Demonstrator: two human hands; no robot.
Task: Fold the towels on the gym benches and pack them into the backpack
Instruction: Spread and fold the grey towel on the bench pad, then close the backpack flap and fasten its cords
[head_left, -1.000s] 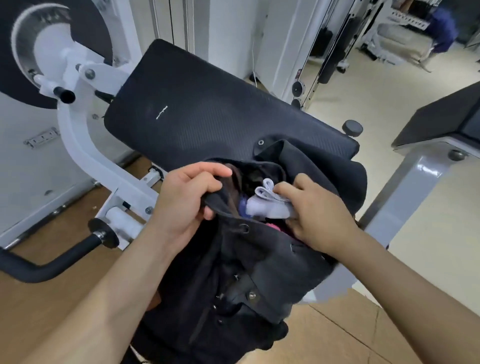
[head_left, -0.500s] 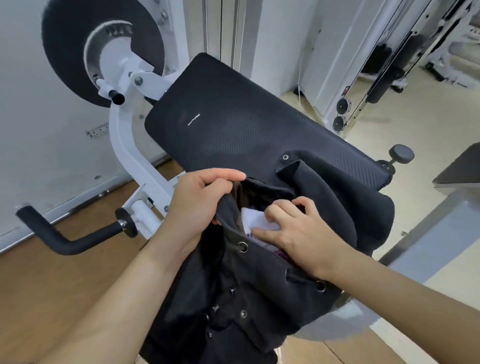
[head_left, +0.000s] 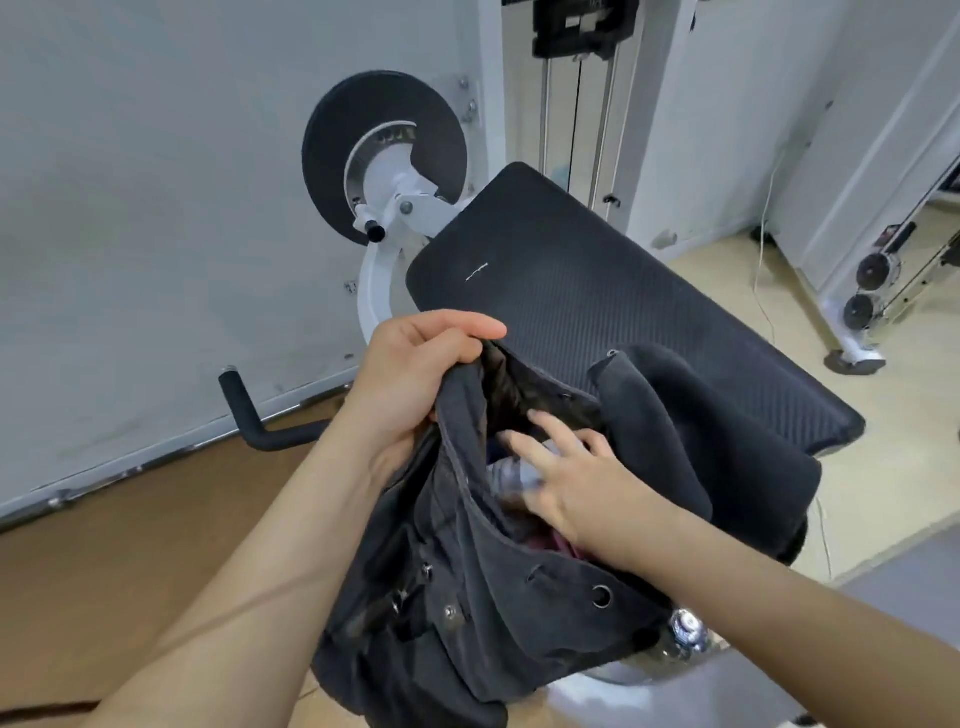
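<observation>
1 pale towel (head_left: 511, 475) lay inside the dark backpack (head_left: 467, 597), under the flat, straight-fingered right hand (head_left: 576, 483) pressing it down. The left hand (head_left: 415, 374) gripped the rim beside it. Harder pushing might unfold the towel or drag the backpack off the counter (head_left: 597, 291).

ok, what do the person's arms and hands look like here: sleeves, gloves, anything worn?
Both hands are bare: the left hand and right hand show no gloves and no rings in view. The left forearm and right forearm are uncovered to the frame edge, no sleeve or cuff showing. No watch, band, markings or cables at either wrist.
</observation>
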